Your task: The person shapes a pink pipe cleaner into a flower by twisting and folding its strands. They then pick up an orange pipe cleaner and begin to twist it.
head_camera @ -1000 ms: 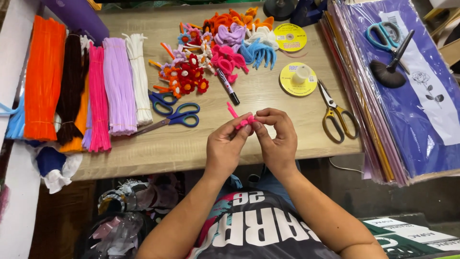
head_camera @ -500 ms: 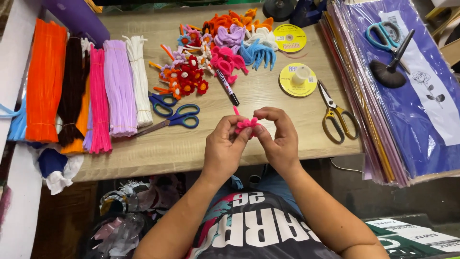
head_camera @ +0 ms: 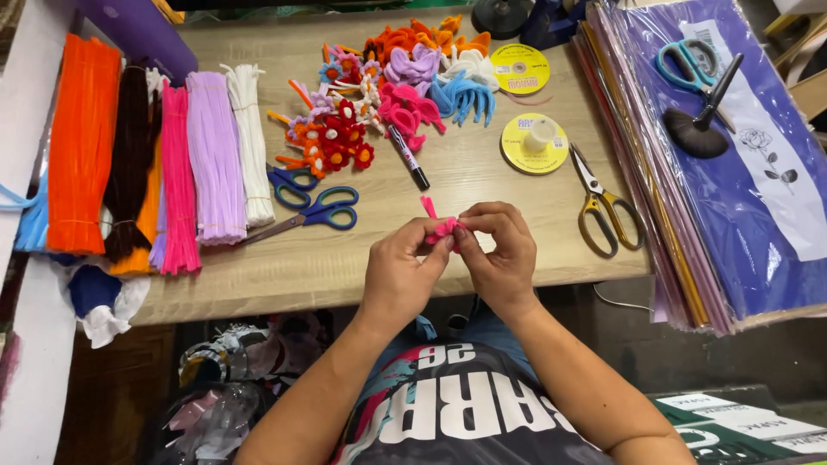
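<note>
My left hand [head_camera: 403, 274] and my right hand [head_camera: 500, 251] meet over the near edge of the wooden table [head_camera: 327, 258]. Both pinch a short pink pipe cleaner [head_camera: 438, 224] between thumbs and fingertips; its bent end sticks up to the left of my fingers. Most of the pipe cleaner is hidden inside my grip. A black marker [head_camera: 408, 158] lies just beyond my hands. Blue-handled scissors [head_camera: 312, 213] rest to the left of them.
Bundles of orange, brown, pink, lilac and white pipe cleaners [head_camera: 164, 159] lie at the left. Small finished pipe-cleaner flowers [head_camera: 332, 142] and curled shapes [head_camera: 431, 73] sit at the back. Yellow-handled scissors [head_camera: 599, 207], two yellow spools [head_camera: 534, 142] and stacked purple sheets [head_camera: 724, 155] lie at the right.
My hands have twisted the pink pipe cleaner tighter; less of it sticks out above my fingers than a second ago. My hands stay in the same spot.
</note>
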